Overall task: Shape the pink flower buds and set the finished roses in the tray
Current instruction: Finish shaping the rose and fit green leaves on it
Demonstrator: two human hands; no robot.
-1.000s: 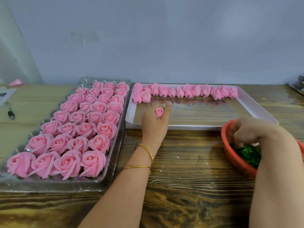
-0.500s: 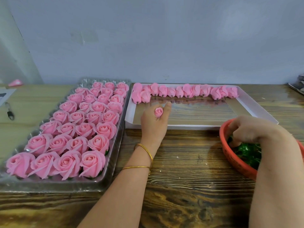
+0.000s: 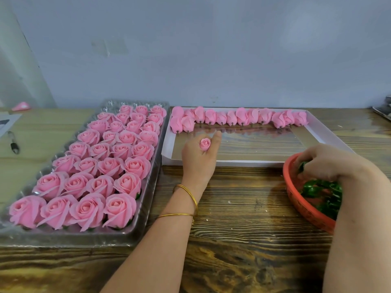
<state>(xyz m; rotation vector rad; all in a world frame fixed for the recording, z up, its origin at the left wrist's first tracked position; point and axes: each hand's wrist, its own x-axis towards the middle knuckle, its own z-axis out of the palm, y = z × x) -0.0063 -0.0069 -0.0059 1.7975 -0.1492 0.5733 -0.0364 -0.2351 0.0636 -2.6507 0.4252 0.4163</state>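
My left hand (image 3: 197,160) holds a small pink bud (image 3: 205,144) upright between its fingers, over the near edge of the white box (image 3: 330,134). A row of unshaped pink buds (image 3: 237,117) lines the far side of that box. On the left, a clear plastic tray (image 3: 146,199) is packed with several finished pink roses (image 3: 110,166). My right hand (image 3: 330,163) reaches into the red basket (image 3: 304,208) and pinches a green leaf piece (image 3: 302,166). More green leaf pieces (image 3: 321,193) lie in the basket.
The wooden tabletop (image 3: 239,208) runs between the tray and the basket. A pen (image 3: 13,142) and paper lie at the far left, with a small pink object (image 3: 21,106) near the wall. A grey wall stands behind everything.
My right hand has lifted a little inside the basket and now pinches a green leaf piece. My left hand and its bud have stayed in place.
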